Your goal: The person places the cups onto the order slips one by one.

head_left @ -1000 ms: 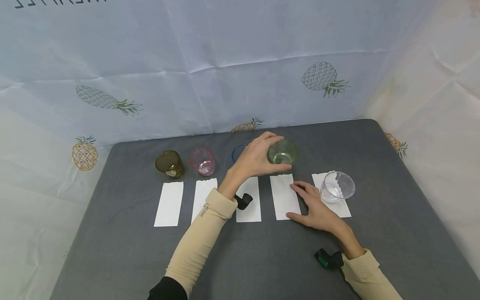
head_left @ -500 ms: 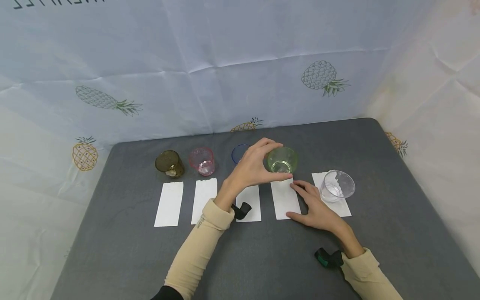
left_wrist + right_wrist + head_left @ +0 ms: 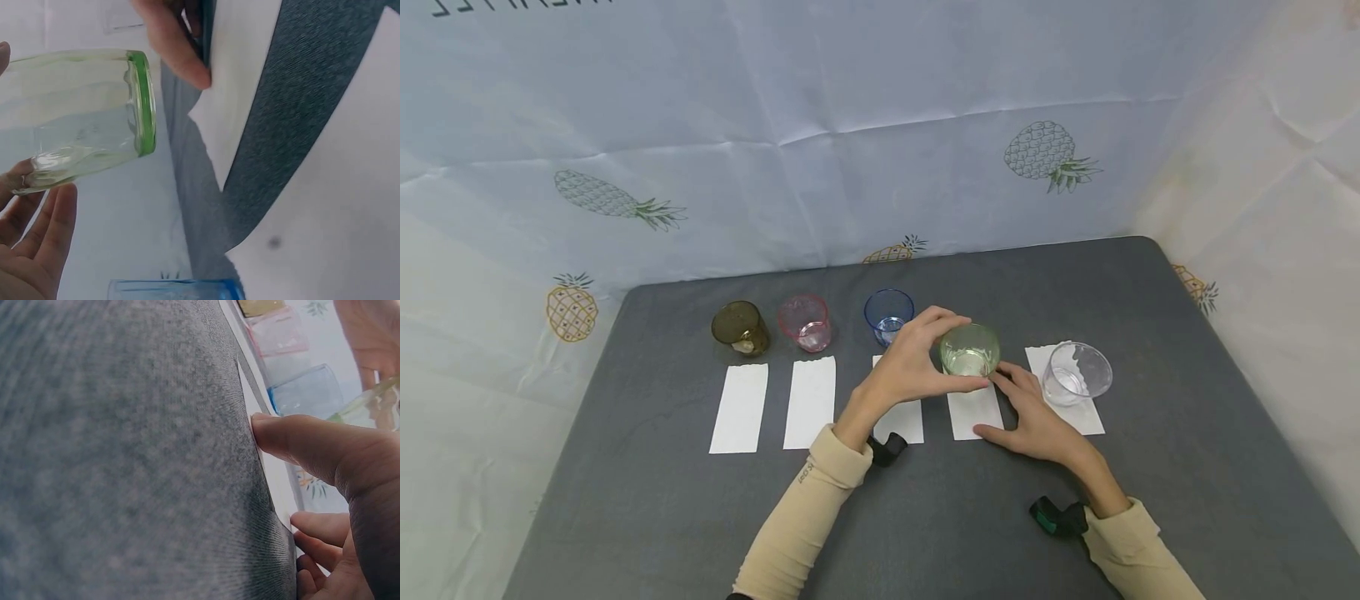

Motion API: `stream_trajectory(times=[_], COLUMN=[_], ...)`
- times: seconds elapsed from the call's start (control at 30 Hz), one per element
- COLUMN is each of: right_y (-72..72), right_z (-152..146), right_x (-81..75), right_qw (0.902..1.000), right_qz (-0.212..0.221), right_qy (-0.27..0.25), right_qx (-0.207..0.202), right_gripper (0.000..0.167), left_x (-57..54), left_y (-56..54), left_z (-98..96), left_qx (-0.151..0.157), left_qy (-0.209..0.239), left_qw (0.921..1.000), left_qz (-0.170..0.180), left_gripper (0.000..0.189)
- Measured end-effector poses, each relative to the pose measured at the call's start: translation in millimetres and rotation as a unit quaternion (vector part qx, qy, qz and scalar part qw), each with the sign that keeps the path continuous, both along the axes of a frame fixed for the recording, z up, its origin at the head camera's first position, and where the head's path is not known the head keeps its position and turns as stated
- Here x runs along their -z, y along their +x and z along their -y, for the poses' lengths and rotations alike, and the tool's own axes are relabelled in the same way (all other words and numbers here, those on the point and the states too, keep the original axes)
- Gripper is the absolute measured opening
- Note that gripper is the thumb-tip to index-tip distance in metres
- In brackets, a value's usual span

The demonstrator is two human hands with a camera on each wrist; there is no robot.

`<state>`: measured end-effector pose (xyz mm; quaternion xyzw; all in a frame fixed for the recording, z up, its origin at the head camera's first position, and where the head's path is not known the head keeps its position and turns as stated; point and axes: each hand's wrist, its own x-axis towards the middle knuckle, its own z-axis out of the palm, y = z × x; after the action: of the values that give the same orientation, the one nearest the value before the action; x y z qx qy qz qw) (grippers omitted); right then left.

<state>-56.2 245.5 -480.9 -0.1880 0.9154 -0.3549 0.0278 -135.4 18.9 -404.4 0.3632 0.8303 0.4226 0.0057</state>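
My left hand [image 3: 906, 360] grips a green-tinted drinking glass [image 3: 970, 352] by its sides, thumb toward me. The glass hangs over the far part of a white paper strip [image 3: 976, 419], the second from the right. In the left wrist view the green glass [image 3: 81, 115] is clearly apart from the paper. My right hand [image 3: 1037, 423] rests at that strip's right edge, its fingers spread. The right wrist view shows the thumb [image 3: 287, 434] and fingertips touching the paper. A blue-rimmed glass [image 3: 888, 317] stands just beyond my left hand.
A brown glass [image 3: 740, 327] and a pink glass [image 3: 805, 323] stand at the back left, behind two paper strips [image 3: 739, 408]. A third strip lies partly under my left wrist. On the right, a clear glass [image 3: 1078, 375] stands on another strip. The grey tabletop [image 3: 647, 467] meets a curtain behind.
My left hand has brought the green glass toward me, from behind the paper strip to over its far part. The blue-rimmed glass has come into full view. My right hand has stayed nearly still.
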Motion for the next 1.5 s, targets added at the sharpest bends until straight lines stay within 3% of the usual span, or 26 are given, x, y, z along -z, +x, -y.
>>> stream_trajectory(times=[0.57,1.5], right_y=[-2.1,-3.8], right_z=[-1,0], right_x=[0.4,3.2], right_qw=[0.9997,0.9994], right_qz=[-0.006,-0.007], right_qy=[-0.025,-0.034], right_qx=[-0.005,-0.006], right_gripper=[0.078,0.082], left_x=[23.5,33.0], left_y=[12.6,18.6], left_z=[-5.6,-12.1], left_qx=[0.010,-0.019], left_qy=[-0.003,-0.050], left_qw=[0.9993,0.9981], left_qz=[0.035,0.031], left_gripper=[0.078,0.079])
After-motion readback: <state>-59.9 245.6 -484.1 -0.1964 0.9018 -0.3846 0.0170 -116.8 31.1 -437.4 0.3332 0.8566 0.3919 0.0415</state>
